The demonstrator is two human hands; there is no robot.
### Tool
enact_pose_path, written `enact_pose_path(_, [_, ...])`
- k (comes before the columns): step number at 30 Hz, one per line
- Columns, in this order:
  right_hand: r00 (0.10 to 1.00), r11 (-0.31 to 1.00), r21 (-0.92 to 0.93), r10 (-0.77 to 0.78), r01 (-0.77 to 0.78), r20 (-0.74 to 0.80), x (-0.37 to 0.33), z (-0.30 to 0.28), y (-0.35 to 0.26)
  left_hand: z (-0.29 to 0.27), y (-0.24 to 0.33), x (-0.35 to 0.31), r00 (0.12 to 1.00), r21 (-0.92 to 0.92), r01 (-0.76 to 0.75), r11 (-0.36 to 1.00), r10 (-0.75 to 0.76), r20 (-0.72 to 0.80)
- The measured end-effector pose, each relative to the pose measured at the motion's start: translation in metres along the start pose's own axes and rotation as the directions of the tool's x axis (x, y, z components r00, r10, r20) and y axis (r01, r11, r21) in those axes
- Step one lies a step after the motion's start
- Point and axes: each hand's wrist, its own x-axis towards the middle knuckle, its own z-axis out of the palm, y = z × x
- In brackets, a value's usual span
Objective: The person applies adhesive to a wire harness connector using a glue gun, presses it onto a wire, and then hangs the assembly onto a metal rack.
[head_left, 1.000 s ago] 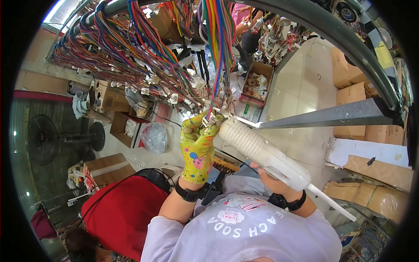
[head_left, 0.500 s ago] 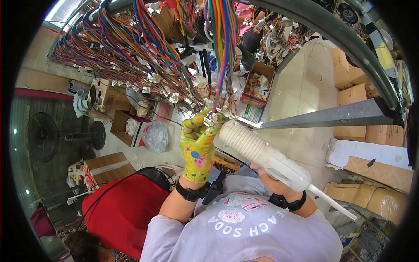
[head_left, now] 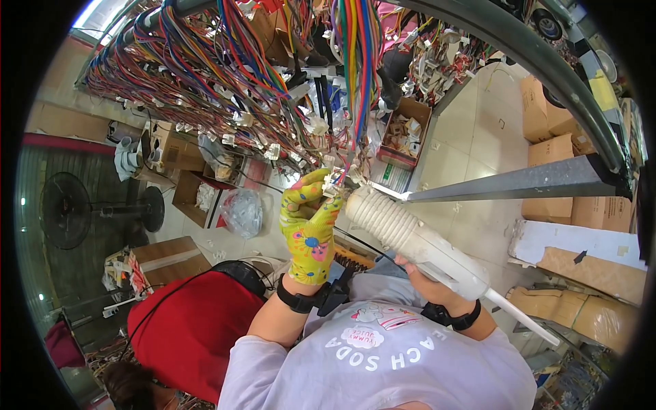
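Observation:
My left hand (head_left: 309, 232), in a yellow patterned glove, is closed with thumb and fingers pinched on a white wire connector (head_left: 333, 183) at the lower end of a hanging bundle of coloured wires (head_left: 354, 75). My bare right hand (head_left: 427, 280) grips a white heat gun (head_left: 427, 246) from below, most of its fingers hidden behind the body. The heat gun's ribbed barrel points up and left, its tip beside the connector and my left fingertips. A white cord sleeve runs from its rear end toward the lower right.
Many wire harnesses (head_left: 198, 89) hang from a rack bar at the upper left. A grey metal beam (head_left: 519, 183) crosses at right. Cartons (head_left: 547, 174) stand along the right side. A person in red (head_left: 198, 328) is close at my left; a black fan (head_left: 68, 210) stands beyond.
My left hand and the connector have shifted very slightly, the connector now tilted a little differently. The hanging wires have swayed a bit right. The heat gun stays almost where it was.

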Motion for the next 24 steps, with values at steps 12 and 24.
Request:
enact_pose_path(12, [0.999, 1.0, -0.002, 0.009, -0.009, 0.049, -0.002, -0.008, 0.002, 0.001, -0.001, -0.001, 0.999, -0.061, 0.038, 0.997, -0.04, -0.027])
enact_pose_path(24, [0.997, 0.998, 0.042, 0.048, -0.05, 0.055, 0.004, -0.004, -0.006, 0.001, -0.001, -0.001, 0.999, -0.067, 0.034, 0.997, -0.034, 0.002])
